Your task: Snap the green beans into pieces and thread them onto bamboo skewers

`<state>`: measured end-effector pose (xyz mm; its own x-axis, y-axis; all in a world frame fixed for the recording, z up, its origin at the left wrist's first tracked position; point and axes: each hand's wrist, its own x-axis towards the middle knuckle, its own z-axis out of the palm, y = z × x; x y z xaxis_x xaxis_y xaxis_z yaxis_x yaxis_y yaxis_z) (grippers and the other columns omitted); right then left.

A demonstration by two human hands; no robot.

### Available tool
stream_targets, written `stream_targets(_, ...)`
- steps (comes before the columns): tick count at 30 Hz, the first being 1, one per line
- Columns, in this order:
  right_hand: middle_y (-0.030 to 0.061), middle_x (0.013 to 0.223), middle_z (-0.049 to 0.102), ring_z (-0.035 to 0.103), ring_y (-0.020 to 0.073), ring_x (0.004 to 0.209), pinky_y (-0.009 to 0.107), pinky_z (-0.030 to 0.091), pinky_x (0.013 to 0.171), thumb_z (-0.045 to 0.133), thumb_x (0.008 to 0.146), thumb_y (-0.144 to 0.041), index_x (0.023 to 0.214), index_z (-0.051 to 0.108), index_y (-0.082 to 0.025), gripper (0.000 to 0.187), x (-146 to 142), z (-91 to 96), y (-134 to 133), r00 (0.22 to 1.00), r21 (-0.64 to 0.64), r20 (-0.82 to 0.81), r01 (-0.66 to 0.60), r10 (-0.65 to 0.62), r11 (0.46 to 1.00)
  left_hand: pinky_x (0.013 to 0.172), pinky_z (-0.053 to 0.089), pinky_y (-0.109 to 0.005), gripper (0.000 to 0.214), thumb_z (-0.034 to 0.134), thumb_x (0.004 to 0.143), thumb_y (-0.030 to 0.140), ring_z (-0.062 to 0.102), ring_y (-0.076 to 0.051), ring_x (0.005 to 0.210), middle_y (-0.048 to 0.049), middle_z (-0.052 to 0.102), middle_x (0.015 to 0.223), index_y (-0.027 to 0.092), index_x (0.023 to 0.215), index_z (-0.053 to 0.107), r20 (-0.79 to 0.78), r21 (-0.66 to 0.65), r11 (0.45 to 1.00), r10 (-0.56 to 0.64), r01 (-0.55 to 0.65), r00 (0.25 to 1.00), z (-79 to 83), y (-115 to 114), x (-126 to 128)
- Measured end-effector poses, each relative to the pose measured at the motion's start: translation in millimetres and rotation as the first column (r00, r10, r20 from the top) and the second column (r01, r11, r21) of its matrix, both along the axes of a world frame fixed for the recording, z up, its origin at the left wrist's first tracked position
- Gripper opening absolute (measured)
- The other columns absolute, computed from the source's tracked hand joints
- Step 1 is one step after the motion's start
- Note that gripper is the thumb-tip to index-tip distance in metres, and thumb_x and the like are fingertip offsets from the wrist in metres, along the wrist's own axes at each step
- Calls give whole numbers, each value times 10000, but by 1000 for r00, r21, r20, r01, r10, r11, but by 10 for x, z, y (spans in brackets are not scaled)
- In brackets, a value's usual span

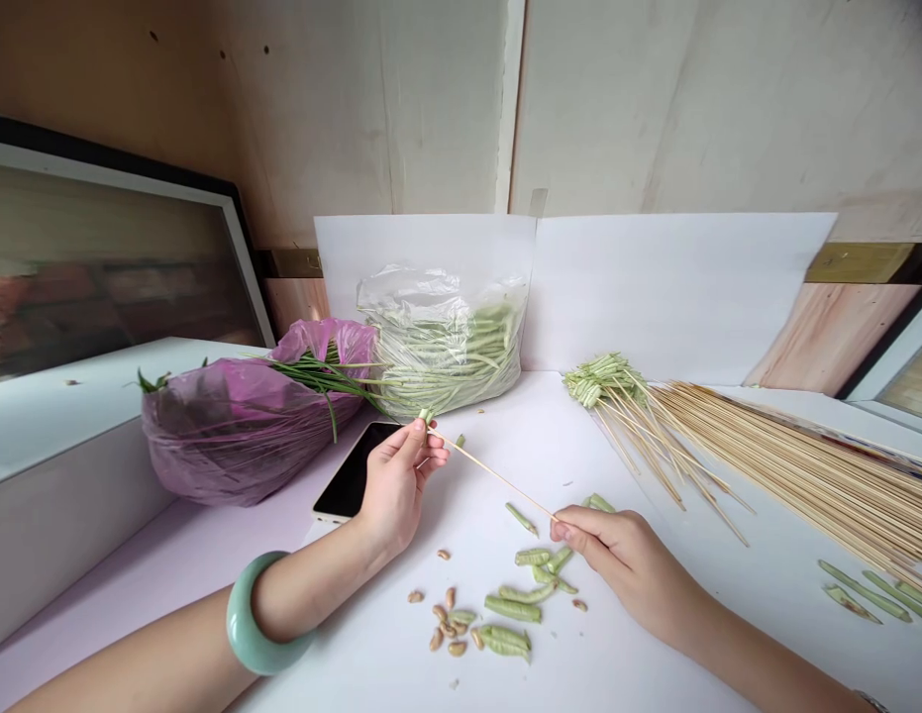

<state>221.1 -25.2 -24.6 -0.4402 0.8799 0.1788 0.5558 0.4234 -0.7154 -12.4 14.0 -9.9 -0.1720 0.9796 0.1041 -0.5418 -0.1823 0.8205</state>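
Observation:
My left hand (398,485), with a green jade bangle (261,616) on its wrist, pinches a small piece of green bean (426,417) at the tip of a thin bamboo skewer (494,476). My right hand (625,560) is closed on the skewer's other end, and the stick runs between the two hands above the white table (654,644). Cut bean pieces (514,606) and several loose seeds (447,626) lie on the table between my forearms.
A clear bag of long green beans (446,342) stands at the back, beside a purple bag of greens (245,416). A phone (353,473) lies under my left hand. Finished bean skewers (605,381) and a pile of bare skewers (802,465) lie right. White paper (675,287) lines the wall.

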Motion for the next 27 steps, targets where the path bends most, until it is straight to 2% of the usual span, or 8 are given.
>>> stream_targets(15, -51, 569, 199, 208, 135, 511, 284, 173, 482, 343, 910, -277, 620, 250, -226, 309, -22, -87, -15, 1000, 60, -3, 22, -22, 998, 518, 376, -174, 291, 765, 637, 377, 434, -62, 536, 24, 519, 578, 120, 683, 637, -31, -19, 999, 31, -31, 999, -13, -15, 25)
stream_targets(21, -53, 558, 210, 212, 132, 496, 279, 173, 476, 334, 918, -294, 620, 261, -226, 314, -45, -83, -33, 1000, 67, 4, 20, -20, 998, 518, 364, -174, 259, 726, 689, 366, 419, -61, 523, 27, 504, 565, 119, 707, 649, -88, -17, 1000, -19, 18, 996, -17, -76, 69)
stream_targets(27, -51, 559, 217, 214, 139, 504, 280, 180, 474, 344, 909, -277, 612, 294, -231, 305, -43, -74, -31, 999, 77, -10, 43, -42, 996, 520, 363, -183, 263, 719, 690, 376, 423, -64, 515, 26, 507, 559, 123, 707, 651, -109, -2, 1000, -20, 20, 994, 8, -93, 82)
